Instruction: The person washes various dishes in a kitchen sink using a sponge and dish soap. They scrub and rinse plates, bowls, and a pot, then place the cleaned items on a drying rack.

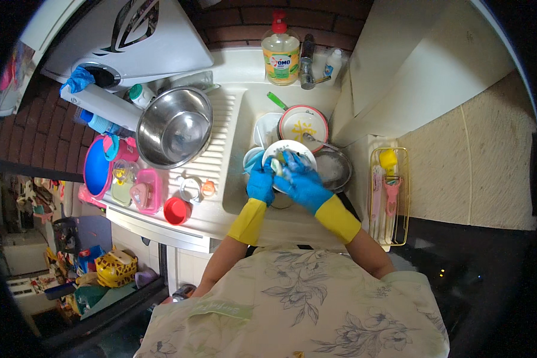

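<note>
Both hands wear blue rubber gloves with yellow cuffs and work over the sink basin point(239, 170). My left hand point(261, 184) grips the near left rim of a white bowl point(285, 145). Inside that bowl, my right hand point(305, 181) presses a soapy, pale green and white scrubber point(276, 166), partly hidden by the fingers. Behind the bowl sits a red-rimmed enamel dish point(300, 120) with a yellow pattern and a spoon point(317, 140) lying in it. A metal pan or strainer point(333, 168) holding suds is to the right, and a light blue cup point(252, 156) is to the left.
A large steel basin point(175, 127) rests on the ribbed drainboard point(219, 129). Nearer me are a red cup point(177, 210) and a pink container point(154, 197). An OMO soap bottle point(280, 60) and the faucet point(307, 67) stand behind the sink. At right hangs a wire rack point(406, 201) with a yellow sponge point(388, 158).
</note>
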`<state>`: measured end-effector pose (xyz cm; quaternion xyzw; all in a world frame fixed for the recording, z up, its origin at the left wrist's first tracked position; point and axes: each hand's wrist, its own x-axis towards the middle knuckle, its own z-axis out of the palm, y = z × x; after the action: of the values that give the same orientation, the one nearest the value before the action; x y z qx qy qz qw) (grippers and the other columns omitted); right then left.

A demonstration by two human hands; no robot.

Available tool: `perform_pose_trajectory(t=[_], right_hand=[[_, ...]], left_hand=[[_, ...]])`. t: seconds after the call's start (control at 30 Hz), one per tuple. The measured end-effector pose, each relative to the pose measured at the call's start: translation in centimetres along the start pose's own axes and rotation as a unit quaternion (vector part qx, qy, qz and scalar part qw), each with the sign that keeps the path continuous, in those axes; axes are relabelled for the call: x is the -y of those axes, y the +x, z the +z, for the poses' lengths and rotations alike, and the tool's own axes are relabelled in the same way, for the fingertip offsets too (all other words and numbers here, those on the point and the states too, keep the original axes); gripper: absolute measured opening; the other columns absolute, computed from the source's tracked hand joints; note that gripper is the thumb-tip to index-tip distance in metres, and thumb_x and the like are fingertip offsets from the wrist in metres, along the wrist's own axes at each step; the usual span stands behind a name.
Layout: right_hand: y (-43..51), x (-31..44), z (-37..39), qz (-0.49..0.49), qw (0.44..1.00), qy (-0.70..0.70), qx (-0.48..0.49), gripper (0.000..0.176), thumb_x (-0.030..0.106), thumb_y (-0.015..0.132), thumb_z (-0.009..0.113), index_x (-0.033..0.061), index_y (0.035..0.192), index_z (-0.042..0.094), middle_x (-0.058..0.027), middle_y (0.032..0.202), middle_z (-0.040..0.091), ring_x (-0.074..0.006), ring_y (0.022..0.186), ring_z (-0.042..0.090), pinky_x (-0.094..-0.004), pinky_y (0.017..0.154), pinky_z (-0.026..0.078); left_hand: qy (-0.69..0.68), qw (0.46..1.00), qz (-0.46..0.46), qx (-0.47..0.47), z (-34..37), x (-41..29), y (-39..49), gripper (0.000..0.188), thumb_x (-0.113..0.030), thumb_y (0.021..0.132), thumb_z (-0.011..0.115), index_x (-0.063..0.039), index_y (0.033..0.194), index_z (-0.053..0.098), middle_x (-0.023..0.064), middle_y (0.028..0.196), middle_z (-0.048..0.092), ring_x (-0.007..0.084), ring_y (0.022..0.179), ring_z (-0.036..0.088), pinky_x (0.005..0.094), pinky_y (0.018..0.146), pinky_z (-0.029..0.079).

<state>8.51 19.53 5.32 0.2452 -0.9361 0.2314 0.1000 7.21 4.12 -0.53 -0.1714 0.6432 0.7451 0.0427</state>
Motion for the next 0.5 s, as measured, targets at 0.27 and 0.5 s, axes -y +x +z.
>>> perform_pose_trajectory(t=[0.27, 0.5], right_hand=[[1.1, -1.0, 0.4, 0.212, 0.977, 0.013, -0.030, 0.053, 0.024, 0.087, 0.063, 0.0002, 0.131, 0.048, -0.0205, 0.129, 0.051, -0.0320, 0.114, 0.053, -0.0361, 0.101, 0.042], [1.4, 0.7, -0.9, -0.033, 0.999, -0.015, -0.012, 0.052, 0.019, 0.078, 0.067, 0.0011, 0.125, 0.052, -0.0203, 0.119, 0.056, -0.0359, 0.102, 0.057, -0.0424, 0.094, 0.046]], left_hand=[[-0.053, 0.998, -0.027, -0.016, 1.3, -0.3, -0.6, 0.051, -0.046, 0.093, 0.055, -0.006, 0.126, 0.055, 0.0082, 0.117, 0.060, 0.0198, 0.098, 0.058, 0.0340, 0.084, 0.051], [-0.147, 0.987, -0.054, -0.035, 1.7, -2.5, 1.9, 0.039, -0.039, 0.093, 0.058, -0.008, 0.117, 0.063, 0.0065, 0.102, 0.065, 0.0191, 0.086, 0.062, 0.0350, 0.075, 0.054]])
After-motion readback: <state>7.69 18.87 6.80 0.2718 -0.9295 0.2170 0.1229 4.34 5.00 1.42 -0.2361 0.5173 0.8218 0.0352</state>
